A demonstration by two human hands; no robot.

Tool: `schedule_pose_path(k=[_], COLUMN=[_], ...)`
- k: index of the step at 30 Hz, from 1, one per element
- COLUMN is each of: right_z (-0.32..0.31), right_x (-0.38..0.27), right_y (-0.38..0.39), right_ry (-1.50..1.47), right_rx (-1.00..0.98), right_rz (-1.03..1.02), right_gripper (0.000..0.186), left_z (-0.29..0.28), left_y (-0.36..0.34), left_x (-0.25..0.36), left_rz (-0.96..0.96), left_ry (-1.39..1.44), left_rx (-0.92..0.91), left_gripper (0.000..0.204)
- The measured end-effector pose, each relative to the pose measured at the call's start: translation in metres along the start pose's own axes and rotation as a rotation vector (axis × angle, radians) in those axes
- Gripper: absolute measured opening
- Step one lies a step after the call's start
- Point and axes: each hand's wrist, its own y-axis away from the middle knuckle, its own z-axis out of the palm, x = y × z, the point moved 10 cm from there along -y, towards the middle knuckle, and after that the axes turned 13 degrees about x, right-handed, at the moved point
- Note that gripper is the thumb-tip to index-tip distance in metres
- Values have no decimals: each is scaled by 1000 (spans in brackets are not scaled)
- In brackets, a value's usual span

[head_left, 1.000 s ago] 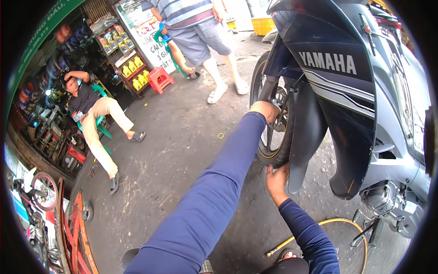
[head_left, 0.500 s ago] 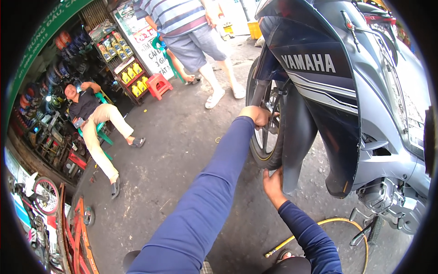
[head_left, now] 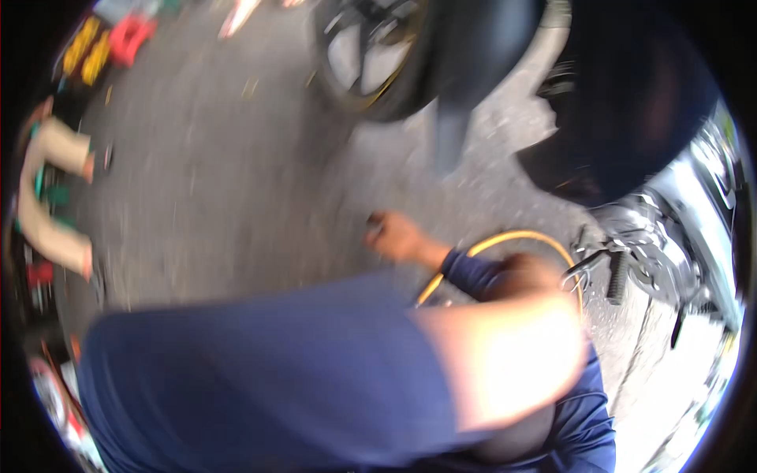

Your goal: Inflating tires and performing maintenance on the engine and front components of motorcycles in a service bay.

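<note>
My left hand (head_left: 516,347) crosses close in front of the view, overexposed and smeared by motion; I cannot make out its fingers or any hold. Its dark blue sleeve (head_left: 268,370) fills the lower left. Beyond it, my right hand (head_left: 400,238) hangs over the ground with its fingers curled in around a small dark spot too blurred to name. Under and beside the right forearm runs a yellow hose (head_left: 520,235) in a loop. The motorbike's front wheel (head_left: 406,79), with a black tyre and spokes, stands at the top, apart from both hands.
Dark front bodywork (head_left: 623,102) of the motorbike overhangs at the upper right, with its engine and footpeg (head_left: 617,276) below. A person in beige trousers (head_left: 51,193) sits at the far left. A red stool (head_left: 130,38) and yellow bottles (head_left: 95,55) stand at the upper left.
Both hands have left the front wheel. My left arm has swung right and nearer, across the view; my right hand has moved away from under the tyre. The view has tilted downward.
</note>
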Motion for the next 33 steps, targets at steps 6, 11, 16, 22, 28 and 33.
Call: schedule_pose_path(k=[6,11,16,22,28,33], right_z=[-21,37,22,24,-38,-120], right_x=[85,51,77,66,80,-56], right_y=[32,21,27,45,98,114], right_ry=[-30,31,47,256,213,-174], right_rx=[-14,-71,-26,-91,86,-230], right_rz=[165,78,61,-139,-243,17], right_gripper=[41,36,35,37,23,23], left_z=[-3,28,70,45,-90,-242], left_y=[84,101,76,51,72,-28], left_x=[-51,-67,-46,-35,-112,-149], left_rz=[-238,-225,-38,130,-57,-223], left_ry=[-61,-94,-49,-262,-464,-633], left_rx=[139,-17,-196,-313,-408,80], left_gripper=[19,18,18,18,19,31])
